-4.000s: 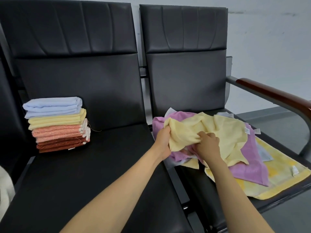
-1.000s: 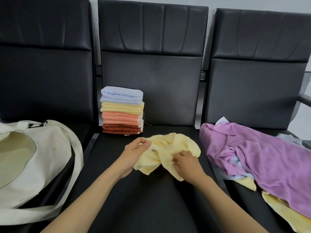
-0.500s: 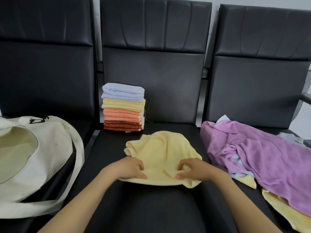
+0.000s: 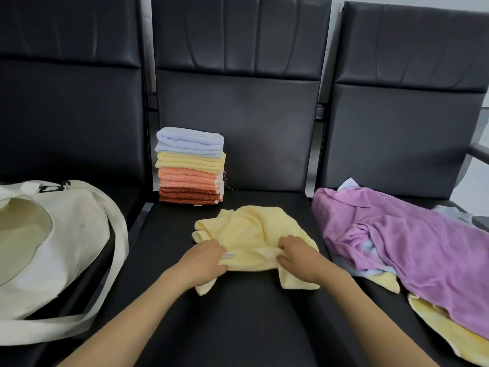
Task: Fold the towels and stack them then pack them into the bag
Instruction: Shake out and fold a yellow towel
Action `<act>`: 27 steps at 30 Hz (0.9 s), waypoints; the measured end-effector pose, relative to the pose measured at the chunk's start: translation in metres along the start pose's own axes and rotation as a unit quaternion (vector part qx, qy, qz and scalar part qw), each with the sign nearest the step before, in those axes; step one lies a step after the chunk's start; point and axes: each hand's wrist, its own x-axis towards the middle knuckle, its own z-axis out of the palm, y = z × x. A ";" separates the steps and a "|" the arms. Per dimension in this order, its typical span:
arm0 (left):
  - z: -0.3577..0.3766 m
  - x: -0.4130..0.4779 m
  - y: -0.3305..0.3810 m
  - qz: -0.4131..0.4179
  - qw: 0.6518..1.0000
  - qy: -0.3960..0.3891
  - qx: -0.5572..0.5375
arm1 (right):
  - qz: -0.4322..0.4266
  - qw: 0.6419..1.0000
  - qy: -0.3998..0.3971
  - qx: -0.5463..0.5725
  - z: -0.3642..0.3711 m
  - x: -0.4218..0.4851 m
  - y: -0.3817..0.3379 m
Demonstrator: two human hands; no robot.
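fingers (image 4: 288,243) pinching yellow towel (image 4: 254,229), tips partly hidden

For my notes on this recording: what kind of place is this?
Probably a waiting area: joined black padded seats in a row, a metal armrest at the right end, and a plain pale wall behind.

- The yellow towel (image 4: 251,231) is lying rumpled and half spread on the middle seat (image 4: 238,327), its near edge bunching up.
- The stack of folded towels (image 4: 190,168) is standing at that seat's back left corner: blue on top, then yellow, orange and rust.
- The heap of unfolded towels (image 4: 410,247), purple uppermost, is sprawling over the right seat (image 4: 391,308).
- The cream bag (image 4: 66,234) is lying open-mouthed on the left seat (image 4: 129,205).
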 end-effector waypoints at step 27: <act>0.000 0.004 -0.005 -0.026 0.998 -0.045 -0.018 | 0.031 0.996 -0.078 -0.040 0.002 -0.007 -0.010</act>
